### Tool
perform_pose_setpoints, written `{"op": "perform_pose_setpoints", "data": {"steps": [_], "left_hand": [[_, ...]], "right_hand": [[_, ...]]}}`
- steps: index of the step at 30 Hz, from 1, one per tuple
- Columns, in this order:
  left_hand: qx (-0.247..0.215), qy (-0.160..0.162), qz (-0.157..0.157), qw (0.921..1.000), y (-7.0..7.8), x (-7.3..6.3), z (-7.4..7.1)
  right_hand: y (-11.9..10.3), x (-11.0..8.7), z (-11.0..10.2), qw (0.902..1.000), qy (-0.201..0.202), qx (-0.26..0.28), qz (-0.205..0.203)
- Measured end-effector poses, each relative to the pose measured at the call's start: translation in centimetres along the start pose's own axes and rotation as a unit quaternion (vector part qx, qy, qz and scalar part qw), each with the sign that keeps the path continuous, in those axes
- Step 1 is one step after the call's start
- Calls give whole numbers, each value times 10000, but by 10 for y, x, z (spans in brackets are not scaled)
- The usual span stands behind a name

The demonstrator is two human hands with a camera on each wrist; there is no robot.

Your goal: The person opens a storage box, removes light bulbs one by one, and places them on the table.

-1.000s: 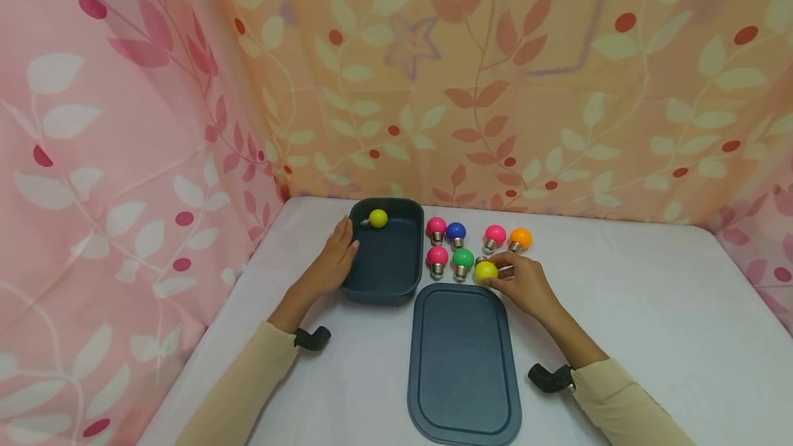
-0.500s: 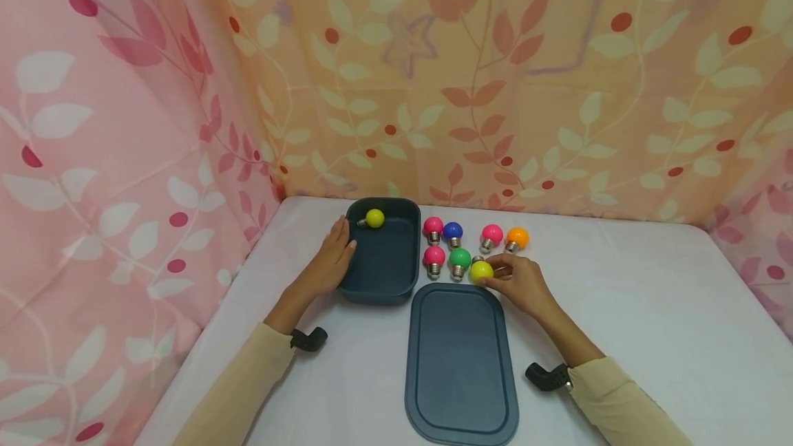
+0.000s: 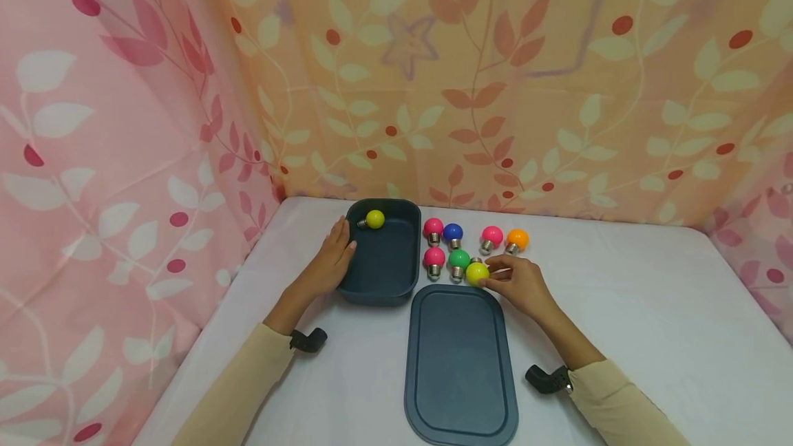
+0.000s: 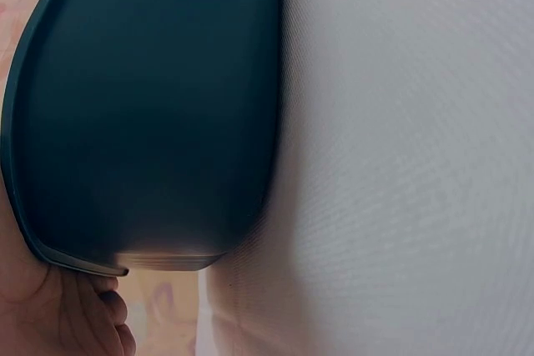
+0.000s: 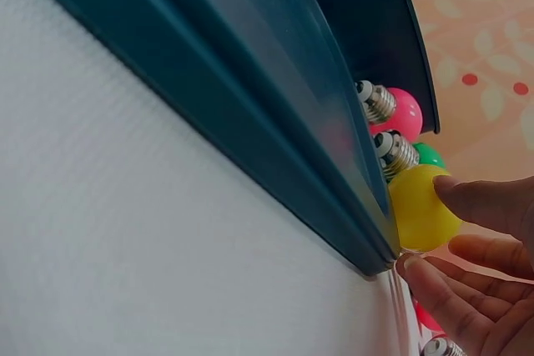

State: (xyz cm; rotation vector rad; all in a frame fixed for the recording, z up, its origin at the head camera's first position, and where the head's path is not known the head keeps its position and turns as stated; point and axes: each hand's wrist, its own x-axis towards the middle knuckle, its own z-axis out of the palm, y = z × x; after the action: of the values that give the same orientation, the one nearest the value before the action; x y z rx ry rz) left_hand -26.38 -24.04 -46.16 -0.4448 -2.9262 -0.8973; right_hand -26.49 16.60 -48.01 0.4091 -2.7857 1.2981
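Note:
My left hand (image 3: 331,258) rests its straight fingers along the left side of a dark blue-grey container (image 3: 385,294); the left wrist view shows the fingers (image 4: 83,310) at its rim. Inside the container lies one yellow bulb (image 3: 375,219). With thumb and fingers my right hand (image 3: 519,283) pinches another yellow light bulb (image 3: 476,274), its metal base pointing away. That bulb is close beside a green bulb (image 3: 459,259) and right at the far end of the lid (image 3: 460,363), as the right wrist view also shows.
Pink bulbs (image 3: 434,258), a blue bulb (image 3: 453,232) and an orange bulb (image 3: 517,239) lie in loose rows right of the container. The lid lies flat on the white-covered table (image 3: 657,308). A patterned curtain (image 3: 545,122) hangs behind the table's far edge.
My right hand has shifted the yellow bulb a little to the left, up against the green one in the head view. The left hand stays at the container.

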Motion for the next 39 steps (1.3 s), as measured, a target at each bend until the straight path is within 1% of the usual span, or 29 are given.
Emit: {"op": "perform_pose_setpoints", "data": {"steps": [4,7,18,24,28,30,34,39], "left_hand": [[15,-38,-2,10000,-1,0,1],[-23,-3,9,10000,-2,0,1],[-106,-16,-30,9999,-4,-3,1],[-142,21,5,9999,-2,1,2],[-142,17,11,9999,-2,3,5],[-103,48,38,9999,-2,4,6],[-16,80,98,9999,-3,4,5],[-21,102,54,9999,-2,0,3]], "right_hand": [[-2,-1,-3,10000,19,-47,35],[-3,-1,-6,9999,68,-87,24],[-13,-4,-13,9994,273,-213,-33],[-22,-5,-24,9991,323,-248,-108],[-33,-5,-30,9993,263,-216,-180],[-40,-5,-30,9991,248,-235,-265],[-58,1,-27,9977,190,-327,-565],[-79,14,-23,9946,-84,-396,-957]]}}
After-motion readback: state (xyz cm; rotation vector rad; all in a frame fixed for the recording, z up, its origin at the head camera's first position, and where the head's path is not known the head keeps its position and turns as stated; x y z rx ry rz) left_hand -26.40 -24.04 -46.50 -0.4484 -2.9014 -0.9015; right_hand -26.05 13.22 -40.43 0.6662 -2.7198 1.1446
